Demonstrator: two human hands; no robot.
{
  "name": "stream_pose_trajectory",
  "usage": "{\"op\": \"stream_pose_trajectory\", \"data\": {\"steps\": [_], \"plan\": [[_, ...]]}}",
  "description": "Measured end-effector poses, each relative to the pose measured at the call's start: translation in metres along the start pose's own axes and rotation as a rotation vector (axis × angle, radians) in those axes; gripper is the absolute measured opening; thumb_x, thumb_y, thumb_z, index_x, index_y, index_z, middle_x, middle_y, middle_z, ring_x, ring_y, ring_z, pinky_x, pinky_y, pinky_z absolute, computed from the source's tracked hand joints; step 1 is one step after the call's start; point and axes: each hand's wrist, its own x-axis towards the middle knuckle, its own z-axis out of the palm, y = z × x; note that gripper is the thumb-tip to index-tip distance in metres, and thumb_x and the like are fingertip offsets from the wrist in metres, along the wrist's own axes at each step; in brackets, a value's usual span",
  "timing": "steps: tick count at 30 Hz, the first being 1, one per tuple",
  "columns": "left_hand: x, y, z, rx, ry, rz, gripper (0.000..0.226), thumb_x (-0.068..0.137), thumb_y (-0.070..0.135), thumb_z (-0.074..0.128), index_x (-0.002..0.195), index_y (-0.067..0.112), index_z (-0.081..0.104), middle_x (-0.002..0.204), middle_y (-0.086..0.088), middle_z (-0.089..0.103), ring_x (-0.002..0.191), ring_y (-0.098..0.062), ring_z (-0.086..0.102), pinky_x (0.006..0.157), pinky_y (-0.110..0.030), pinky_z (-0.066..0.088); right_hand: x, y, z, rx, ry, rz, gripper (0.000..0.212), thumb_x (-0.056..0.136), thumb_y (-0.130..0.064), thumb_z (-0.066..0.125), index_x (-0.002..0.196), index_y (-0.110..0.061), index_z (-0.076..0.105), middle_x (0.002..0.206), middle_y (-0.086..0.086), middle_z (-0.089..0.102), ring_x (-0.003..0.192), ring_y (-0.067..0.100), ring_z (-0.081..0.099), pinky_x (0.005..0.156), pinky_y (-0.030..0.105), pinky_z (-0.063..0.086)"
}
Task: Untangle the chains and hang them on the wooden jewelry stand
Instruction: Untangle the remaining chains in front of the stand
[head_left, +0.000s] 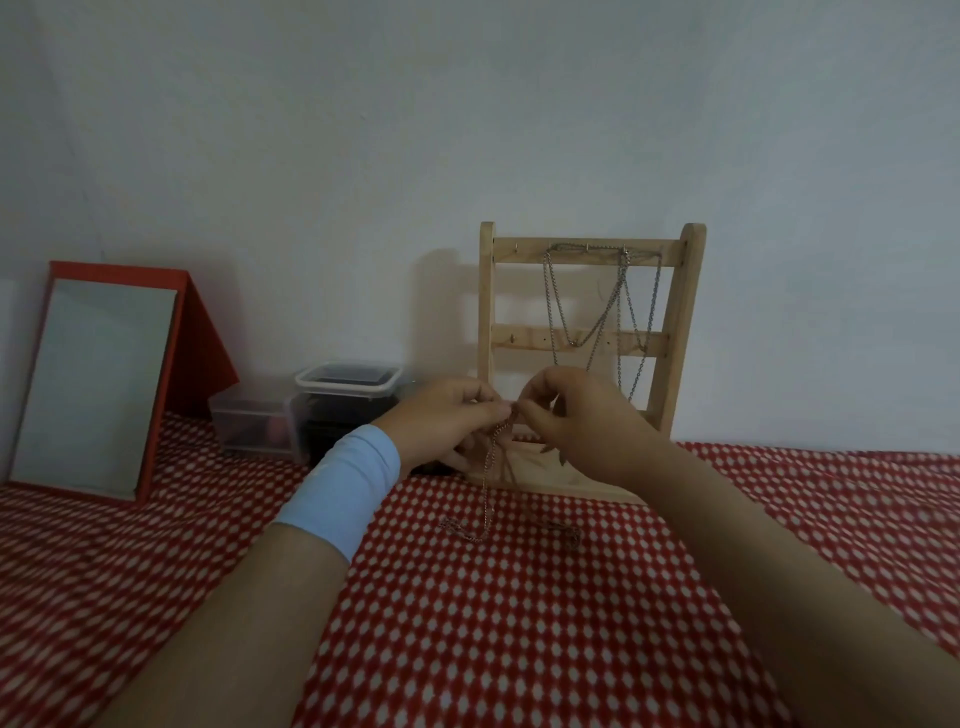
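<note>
Left hand (454, 415): I see it pinching a thin copper-coloured metal chain (491, 457).
Right hand (579, 415): pinches the same chain.
Pale wooden ladder-shaped jewelry stand (487, 312): silver metal chains (571, 343) hang from its top rail.

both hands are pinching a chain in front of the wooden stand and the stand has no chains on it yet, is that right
Not quite. The head view shows silver chains already hanging from the top of the wooden stand. The rest is right: the left hand and the right hand pinch a chain in front of the stand.
</note>
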Motion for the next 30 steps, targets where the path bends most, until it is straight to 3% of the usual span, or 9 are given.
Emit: {"op": "stream_pose_trajectory", "data": {"steps": [2,5,10,15,19,22,24,27,30], "plan": [[0.001,-0.001,0.001,0.03,-0.02,0.013,0.016,0.099,0.029,0.055,0.096,0.019,0.068,0.096,-0.003,0.074,0.096,-0.024,0.069,0.09,-0.043,0.057,-0.001,0.0,0.001,0.101,-0.033,0.01,0.014,0.102,-0.027,0.059,0.09,-0.022,0.065,0.076,-0.012,0.064,0.059,-0.002,0.06,0.052,0.011,0.044],[0.003,0.001,0.0,-0.025,0.076,0.051,0.015,0.098,0.027,0.054,0.094,0.022,0.068,0.095,0.001,0.074,0.099,-0.02,0.068,0.092,-0.036,0.055,-0.002,0.001,-0.001,0.212,-0.071,0.055,0.021,0.105,-0.024,0.053,0.094,-0.01,0.065,0.068,-0.006,0.059,0.05,-0.004,0.053,0.05,0.011,0.042],[0.0,0.001,-0.005,-0.016,0.103,0.108,0.008,0.088,0.018,0.071,0.093,0.024,0.074,0.081,0.009,0.076,0.073,0.002,0.069,0.07,-0.013,0.054,-0.002,0.0,0.002,0.228,-0.097,0.053,0.025,0.106,-0.028,0.051,0.095,-0.012,0.066,0.063,0.0,0.061,0.05,0.001,0.052,0.052,0.012,0.044],[0.001,0.003,-0.001,0.079,0.135,0.111,0.007,0.088,0.021,0.068,0.088,0.021,0.075,0.079,0.008,0.071,0.077,-0.005,0.063,0.075,-0.022,0.052,-0.002,0.0,0.003,0.166,-0.1,0.043,0.018,0.105,-0.03,0.052,0.097,-0.02,0.064,0.069,-0.01,0.061,0.054,-0.003,0.053,0.054,0.013,0.045],[0.002,0.002,0.002,0.268,0.175,0.165,0.009,0.086,0.022,0.065,0.081,0.024,0.073,0.083,0.008,0.07,0.083,-0.007,0.065,0.082,-0.027,0.053,-0.003,0.0,0.007,-0.116,-0.102,-0.069,0.011,0.102,-0.03,0.055,0.101,-0.024,0.064,0.09,-0.012,0.063,0.076,0.002,0.06,0.071,0.022,0.052],[0.004,-0.003,0.0,0.454,0.174,0.181,0.013,0.085,0.026,0.067,0.075,0.035,0.067,0.082,0.012,0.067,0.084,-0.01,0.065,0.085,-0.032,0.054,-0.004,-0.007,0.006,0.041,-0.139,-0.022,0.016,0.104,-0.029,0.051,0.099,-0.018,0.063,0.076,-0.011,0.062,0.062,0.002,0.057,0.062,0.018,0.05],[0.003,-0.006,-0.003,0.369,0.143,0.202,0.016,0.089,0.023,0.067,0.079,0.034,0.069,0.085,0.009,0.07,0.086,-0.012,0.067,0.085,-0.031,0.055,-0.004,-0.01,0.004,0.132,-0.156,0.011,0.02,0.105,-0.027,0.048,0.098,-0.014,0.063,0.07,-0.007,0.061,0.055,0.0,0.054,0.057,0.018,0.048],[0.001,-0.003,-0.002,0.012,0.109,0.134,0.016,0.096,0.02,0.058,0.096,0.017,0.074,0.087,0.0,0.076,0.085,-0.015,0.072,0.082,-0.024,0.057,-0.002,-0.009,0.004,0.151,-0.114,0.003,0.018,0.105,-0.028,0.052,0.097,-0.018,0.065,0.076,-0.009,0.063,0.055,-0.005,0.055,0.056,0.014,0.046],[0.002,-0.002,-0.002,-0.01,0.096,0.124,0.014,0.091,0.022,0.067,0.1,0.013,0.074,0.085,0.0,0.077,0.082,-0.015,0.073,0.082,-0.025,0.058,-0.001,-0.005,0.004,0.154,-0.045,-0.001,0.016,0.104,-0.024,0.055,0.095,-0.016,0.066,0.074,-0.011,0.061,0.054,-0.01,0.055,0.054,0.01,0.043]]}}
